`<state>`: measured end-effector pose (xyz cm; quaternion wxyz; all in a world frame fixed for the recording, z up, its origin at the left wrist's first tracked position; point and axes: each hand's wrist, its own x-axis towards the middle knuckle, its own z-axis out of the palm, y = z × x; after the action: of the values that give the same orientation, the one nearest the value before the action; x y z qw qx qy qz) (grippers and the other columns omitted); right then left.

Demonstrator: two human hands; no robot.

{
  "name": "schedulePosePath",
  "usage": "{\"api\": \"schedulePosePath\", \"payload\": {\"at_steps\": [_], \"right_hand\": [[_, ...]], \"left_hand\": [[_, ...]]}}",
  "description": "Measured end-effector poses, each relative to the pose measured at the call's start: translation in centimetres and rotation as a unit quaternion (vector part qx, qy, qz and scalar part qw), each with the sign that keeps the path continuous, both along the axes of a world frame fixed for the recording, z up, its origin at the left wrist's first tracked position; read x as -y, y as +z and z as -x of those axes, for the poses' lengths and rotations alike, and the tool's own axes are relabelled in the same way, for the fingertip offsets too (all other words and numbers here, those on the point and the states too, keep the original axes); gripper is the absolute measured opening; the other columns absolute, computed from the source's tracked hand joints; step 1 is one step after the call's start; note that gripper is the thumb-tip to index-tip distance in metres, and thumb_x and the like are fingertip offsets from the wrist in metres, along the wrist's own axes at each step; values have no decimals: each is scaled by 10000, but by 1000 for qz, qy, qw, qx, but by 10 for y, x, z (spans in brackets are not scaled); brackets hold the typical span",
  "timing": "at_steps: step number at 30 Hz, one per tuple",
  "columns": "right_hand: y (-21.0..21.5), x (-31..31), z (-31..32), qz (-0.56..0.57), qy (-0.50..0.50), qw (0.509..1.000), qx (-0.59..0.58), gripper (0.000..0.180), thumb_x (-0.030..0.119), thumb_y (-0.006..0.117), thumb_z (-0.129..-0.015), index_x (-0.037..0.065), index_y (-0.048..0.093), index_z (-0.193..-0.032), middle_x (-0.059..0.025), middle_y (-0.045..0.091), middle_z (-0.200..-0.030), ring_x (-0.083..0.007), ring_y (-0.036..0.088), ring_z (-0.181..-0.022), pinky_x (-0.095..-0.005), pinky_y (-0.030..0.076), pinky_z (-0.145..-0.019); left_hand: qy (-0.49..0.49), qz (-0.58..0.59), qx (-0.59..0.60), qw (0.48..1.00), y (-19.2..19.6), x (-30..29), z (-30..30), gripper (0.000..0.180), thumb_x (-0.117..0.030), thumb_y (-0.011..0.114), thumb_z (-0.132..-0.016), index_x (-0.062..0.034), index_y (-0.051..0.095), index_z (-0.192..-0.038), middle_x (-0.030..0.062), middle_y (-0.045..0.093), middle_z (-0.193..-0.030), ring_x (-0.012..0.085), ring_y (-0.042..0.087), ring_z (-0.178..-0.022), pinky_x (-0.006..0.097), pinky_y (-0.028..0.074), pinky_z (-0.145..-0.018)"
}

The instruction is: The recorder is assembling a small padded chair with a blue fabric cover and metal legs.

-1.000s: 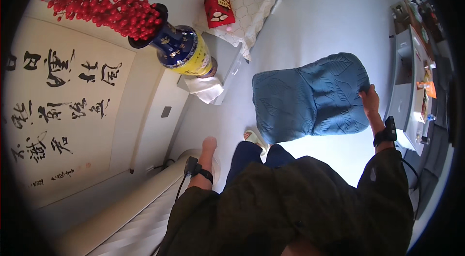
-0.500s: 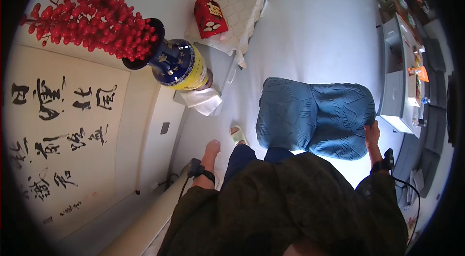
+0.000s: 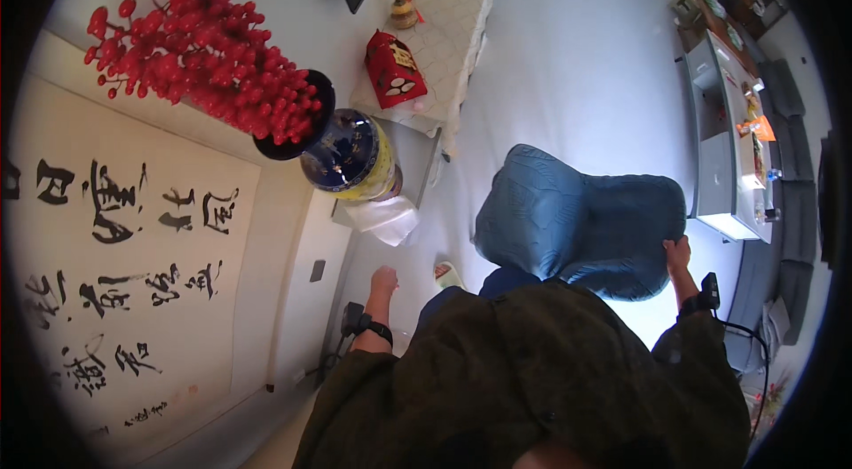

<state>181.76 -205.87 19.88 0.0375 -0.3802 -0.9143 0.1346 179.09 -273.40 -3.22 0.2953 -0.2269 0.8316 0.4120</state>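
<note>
My right hand (image 3: 677, 254) grips the edge of a big blue cushion (image 3: 581, 219) that hangs in front of my body, over the pale floor. My left hand (image 3: 383, 281) hangs at my side with its fingers curled in and nothing in it, close to a white wall panel. A black band with a small device sits on each wrist. My dark olive top fills the lower middle of the view.
A blue and yellow vase (image 3: 348, 157) with red berry branches (image 3: 204, 52) stands by the wall, white paper (image 3: 383, 217) at its foot. A red box (image 3: 394, 70) lies on a low white table. A calligraphy scroll (image 3: 115, 247) hangs left. A white cabinet (image 3: 723, 149) stands right.
The blue cushion has swung down and closer to my body, still in my right hand. My view has shifted so the vase and scroll sit lower. My left hand stays at my side.
</note>
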Motion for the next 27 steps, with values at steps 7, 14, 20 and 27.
{"api": "schedulePosePath", "payload": {"at_steps": [7, 14, 20, 27], "right_hand": [[5, 23, 23, 52, 15, 998, -32, 319, 190, 541, -659, -3, 412, -878, -218, 535, -810, -376, 517, -793, -404, 393, -718], [-4, 26, 21, -10, -7, 999, -29, 304, 196, 533, -678, 0, 417, -879, -217, 542, -804, -371, 528, -791, -411, 397, -706], [-3, 19, 15, -37, -18, 999, -9, 315, 229, 523, -707, -6, 425, -891, -206, 541, -808, -352, 524, -752, -405, 392, -684], [0, 10, 12, -66, -16, 998, 2, 327, 255, 502, -721, -22, 452, -887, -204, 541, -802, -348, 519, -747, -402, 388, -680]], "left_hand": [[-230, 70, 49, 969, -37, 10, -39, 136, -93, 451, -720, -2, 528, -786, 155, 552, -647, 225, 540, -454, 330, 426, -419], [-150, 176, -48, 972, -21, -35, -24, 195, -176, 415, -742, -32, 536, -790, 201, 548, -737, 342, 538, -717, 425, 428, -648], [-141, 215, -100, 961, 1, -58, 27, 155, -111, 430, -741, -13, 538, -794, 203, 470, -1023, 372, 469, -870, 431, 401, -746], [-213, 332, -129, 910, -32, -45, 69, 285, -50, 484, -700, -35, 542, -978, 139, 315, -1249, 337, 352, -1091, 396, 400, -818]]}}
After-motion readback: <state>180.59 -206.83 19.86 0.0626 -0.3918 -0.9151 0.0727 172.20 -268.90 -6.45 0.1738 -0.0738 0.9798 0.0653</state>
